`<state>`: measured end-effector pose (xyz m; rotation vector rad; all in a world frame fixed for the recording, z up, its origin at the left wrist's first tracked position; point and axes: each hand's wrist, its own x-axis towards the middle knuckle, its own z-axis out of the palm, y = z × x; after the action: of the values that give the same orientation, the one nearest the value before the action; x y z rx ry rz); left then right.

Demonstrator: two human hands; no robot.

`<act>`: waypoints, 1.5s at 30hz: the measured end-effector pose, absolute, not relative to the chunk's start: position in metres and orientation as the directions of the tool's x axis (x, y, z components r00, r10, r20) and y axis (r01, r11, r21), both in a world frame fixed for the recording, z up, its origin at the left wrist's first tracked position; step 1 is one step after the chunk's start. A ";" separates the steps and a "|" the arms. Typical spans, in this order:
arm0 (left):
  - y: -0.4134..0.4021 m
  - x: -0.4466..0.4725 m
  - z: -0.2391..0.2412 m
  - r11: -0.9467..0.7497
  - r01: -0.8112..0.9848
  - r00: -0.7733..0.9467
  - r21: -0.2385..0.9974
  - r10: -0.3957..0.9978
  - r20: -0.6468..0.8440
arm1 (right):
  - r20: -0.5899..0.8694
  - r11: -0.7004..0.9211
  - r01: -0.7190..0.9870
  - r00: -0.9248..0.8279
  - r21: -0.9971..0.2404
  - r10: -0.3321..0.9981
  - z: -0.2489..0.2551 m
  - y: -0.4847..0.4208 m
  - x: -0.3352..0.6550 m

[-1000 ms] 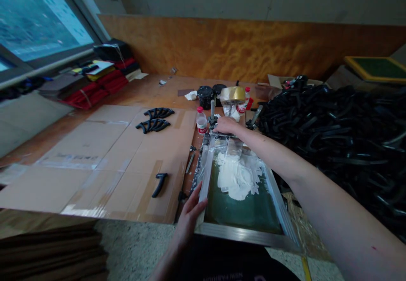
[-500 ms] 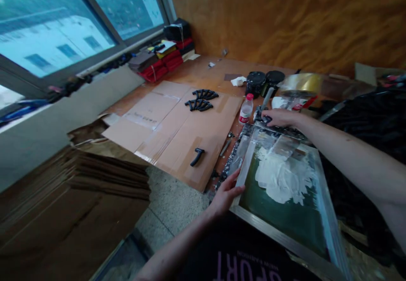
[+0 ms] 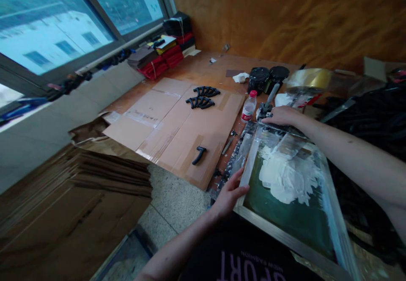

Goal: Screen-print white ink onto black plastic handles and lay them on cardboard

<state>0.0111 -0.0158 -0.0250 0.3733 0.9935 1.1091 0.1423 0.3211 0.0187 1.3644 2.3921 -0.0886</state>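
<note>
A screen-printing frame [image 3: 272, 231] with green mesh lies tilted in front of me, a thick smear of white paste [image 3: 287, 179] spread over its mesh. My left hand [image 3: 229, 196] is closed on the frame's left rail, thumb on top. At the far end, my right hand [image 3: 281, 117] is closed around the dark, paint-stained screw clamp [image 3: 264, 111] that joins the frame; its fingertips are partly hidden. A clear film piece leans at the paste's upper edge. Just left of the clamp stands a plastic bottle [image 3: 249, 106] with a red cap.
On the flat cardboard sheet [image 3: 171, 116] lie several black T-shaped parts [image 3: 202, 102] in two rows and a single one [image 3: 198, 155] nearer me. Black tubs [image 3: 258, 81] and a tape roll [image 3: 309, 79] stand behind. Folded cardboard [image 3: 104, 188] is stacked at left.
The view has shifted slightly. My right hand has turned a little around the clamp, its fingers now lower and more tucked. The left hand keeps its hold on the frame.
</note>
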 end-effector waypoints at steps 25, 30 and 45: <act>-0.017 0.011 -0.021 0.475 -0.518 0.079 0.711 0.855 -0.513 | -0.185 0.472 0.873 -0.446 0.125 0.875 0.044 0.291 0.130; -0.017 0.009 -0.021 0.502 -0.481 0.054 0.718 0.835 -0.548 | -0.302 0.467 0.881 -0.426 0.074 0.853 0.047 0.290 0.128; -0.017 0.011 -0.017 0.520 -0.488 0.045 0.701 0.817 -0.574 | -0.327 0.507 0.839 -0.431 0.197 0.841 0.065 0.295 0.191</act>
<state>0.0110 -0.0168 -0.0169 0.3567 1.1400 1.0296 0.1913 0.2952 0.0645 1.3925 2.3710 0.0067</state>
